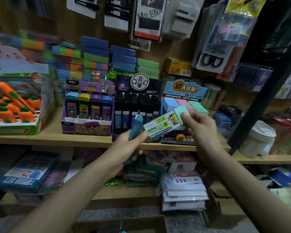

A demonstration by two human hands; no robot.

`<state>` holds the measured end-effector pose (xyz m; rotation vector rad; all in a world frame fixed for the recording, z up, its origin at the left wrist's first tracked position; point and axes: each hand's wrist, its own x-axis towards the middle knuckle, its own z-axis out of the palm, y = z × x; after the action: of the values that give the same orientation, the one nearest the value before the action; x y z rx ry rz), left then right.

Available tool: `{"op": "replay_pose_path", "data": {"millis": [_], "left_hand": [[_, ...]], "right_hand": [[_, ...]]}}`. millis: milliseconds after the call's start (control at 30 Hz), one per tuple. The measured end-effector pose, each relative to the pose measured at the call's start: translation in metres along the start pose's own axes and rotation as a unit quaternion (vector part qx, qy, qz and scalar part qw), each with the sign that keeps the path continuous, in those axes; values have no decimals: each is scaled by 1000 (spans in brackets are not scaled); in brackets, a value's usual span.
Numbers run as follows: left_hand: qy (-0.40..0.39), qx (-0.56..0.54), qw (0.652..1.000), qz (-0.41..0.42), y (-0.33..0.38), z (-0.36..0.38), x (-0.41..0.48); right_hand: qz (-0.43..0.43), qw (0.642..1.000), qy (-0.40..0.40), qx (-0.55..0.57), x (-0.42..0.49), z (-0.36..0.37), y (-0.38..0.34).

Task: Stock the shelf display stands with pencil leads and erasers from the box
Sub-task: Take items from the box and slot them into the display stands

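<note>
Mint-green and wrapped in a printed sleeve, the eraser (166,122) is hanging in the air just in front of the blue stand (185,89), tilted, with its far end rising toward the stand's mint row (197,105). The right hand (202,132) is pinching that far end between thumb and curled fingers. The left hand (124,148), lower and to the left of the stand, is clenching a teal case (136,126) in its curled fingers. Its thumb is lying beside the eraser's near end, and the blur is hiding whether it is also steadying the eraser.

The step in hand, as I judge it, is seating the eraser in the blue stand. Doing it well means matching colour: the mint row is sitting at the stand's right side, with pink and pale blue rows to its left. The right hand should be turning the eraser on edge to match the ones standing there, then sliding it in at the row's front without knocking its neighbours. The left hand should be keeping clear of it. The teal case looks like a lead case, so it probably belongs left of the blue stand, in the black stand (136,105) or the purple stand (87,105) beyond it.
</note>
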<state>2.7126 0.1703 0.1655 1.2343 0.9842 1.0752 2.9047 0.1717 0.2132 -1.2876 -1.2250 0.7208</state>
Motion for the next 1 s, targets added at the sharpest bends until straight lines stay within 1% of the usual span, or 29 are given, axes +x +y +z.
{"op": "replay_pose_path", "data": {"millis": [67, 133, 200, 267, 333, 467, 533, 700, 767, 833, 900, 933, 1000], "left_hand": [[-2, -18, 1000, -11, -2, 9, 2], [6, -40, 999, -15, -2, 14, 3], [1, -54, 999, -2, -2, 18, 5], [-9, -45, 999, 13, -4, 20, 7], [-10, -32, 999, 23, -5, 21, 8], [0, -25, 999, 27, -8, 20, 9], [5, -25, 999, 21, -9, 20, 10], [-6, -36, 999, 6, -13, 15, 11], [-10, -52, 999, -13, -15, 14, 15], [-7, -70, 997, -23, -14, 13, 20], [2, -59, 998, -21, -16, 13, 20], [6, -54, 998, -16, -17, 13, 18], [12, -68, 998, -5, -18, 13, 14]], "right_hand": [[-98, 990, 24, -97, 18, -25, -7], [-196, 956, 56, -212, 32, -50, -8], [-245, 921, 69, -295, 42, -67, -1], [-257, 897, 55, -356, 51, -79, 10], [-254, 881, 23, -400, 60, -88, 19], [-252, 860, -51, -441, 67, -92, 30], [-232, 860, -85, -446, 68, -92, 30], [-184, 886, -135, -404, 77, -98, 26], [-176, 897, -113, -390, 80, -98, 31], [-166, 913, -70, -366, 84, -95, 41], [-154, 929, -29, -336, 87, -92, 52], [-159, 928, -9, -337, 88, -90, 58], [-188, 911, 36, -364, 90, -87, 69]]}}
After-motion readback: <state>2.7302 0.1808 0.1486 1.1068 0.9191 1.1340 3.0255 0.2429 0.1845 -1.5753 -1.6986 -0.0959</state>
